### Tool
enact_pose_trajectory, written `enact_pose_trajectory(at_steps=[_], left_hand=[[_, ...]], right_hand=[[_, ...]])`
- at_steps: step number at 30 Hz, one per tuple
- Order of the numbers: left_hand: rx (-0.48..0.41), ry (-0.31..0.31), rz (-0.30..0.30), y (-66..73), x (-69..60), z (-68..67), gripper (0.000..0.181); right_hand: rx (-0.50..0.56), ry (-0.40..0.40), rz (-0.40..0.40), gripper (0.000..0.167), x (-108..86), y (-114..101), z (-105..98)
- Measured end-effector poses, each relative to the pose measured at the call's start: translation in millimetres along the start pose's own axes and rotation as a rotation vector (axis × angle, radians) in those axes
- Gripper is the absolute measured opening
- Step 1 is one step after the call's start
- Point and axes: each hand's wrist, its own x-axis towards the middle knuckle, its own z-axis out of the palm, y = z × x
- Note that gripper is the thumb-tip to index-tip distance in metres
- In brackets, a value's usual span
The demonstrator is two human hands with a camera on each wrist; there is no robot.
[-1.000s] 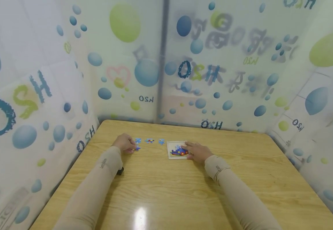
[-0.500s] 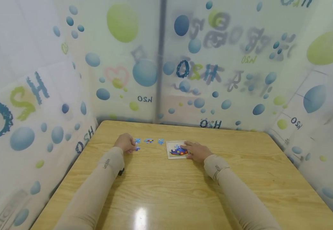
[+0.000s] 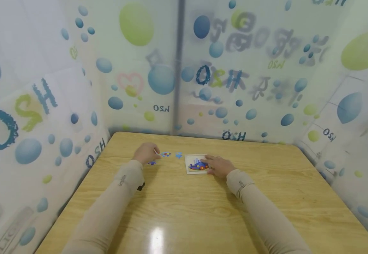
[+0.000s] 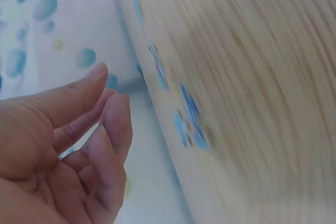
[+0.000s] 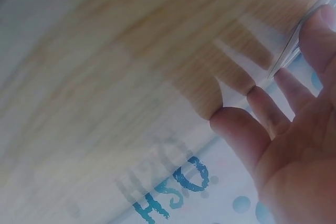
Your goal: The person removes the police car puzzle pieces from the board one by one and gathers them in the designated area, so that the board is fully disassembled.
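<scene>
Near the far left of the table my left hand point(image 3: 147, 153) has thumb and fingertips together. A thin pale edge shows at the fingertips in the head view, seemingly a puzzle piece pinched there; the left wrist view hides it behind curled fingers. Just below that hand lies a dark blue puzzle piece point(image 3: 152, 163). To its right are a puzzle piece with red on it point(image 3: 165, 154) and a light blue puzzle piece point(image 3: 179, 155). My right hand point(image 3: 220, 166) rests its outstretched fingers on the right side of a pale-framed puzzle board point(image 3: 190, 172) with a blue boat picture.
The wooden table point(image 3: 196, 211) reaches back to a patterned curtain point(image 3: 158, 118) behind and at both sides. In the left wrist view, loose pieces point(image 4: 158, 66) lie in a line close to the table's far edge.
My left hand has moved slightly right and away from me, now covering the spot where the leftmost light blue piece lay. My right hand and the board stay put.
</scene>
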Motion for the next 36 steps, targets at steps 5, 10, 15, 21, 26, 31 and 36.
enact_pose_trajectory(at_steps=[5, 10, 15, 21, 26, 31, 36], left_hand=[[0.019, -0.023, 0.048, 32.0, 8.3, 21.2, 0.015], [0.052, -0.077, 0.106, 66.3, 19.9, 50.3, 0.017], [0.107, -0.116, 0.109, 92.7, 30.3, 74.2, 0.025], [0.141, -0.124, 0.062, 109.8, 36.2, 91.7, 0.018], [0.204, -0.121, 0.069, 115.1, 38.6, 96.8, 0.015], [0.22, -0.139, 0.067, 116.3, 43.2, 100.3, 0.02], [0.223, -0.153, 0.062, 115.3, 47.6, 104.8, 0.023]], right_hand=[[0.042, 0.003, 0.052, 0.069, 0.6, 3, 0], [0.057, 0.016, 0.09, 0.072, 2.3, 7, 2], [0.053, 0.005, 0.098, 0.072, 4.7, 6, 2], [0.033, 0.002, 0.066, 0.069, 5.8, 2, 1], [0.014, 0.015, 0.037, 0.062, 5.4, 3, 0], [0.002, 0.023, 0.023, 0.059, 3.2, 4, 0], [0.008, 0.032, 0.001, 0.056, 2.4, 2, 1]])
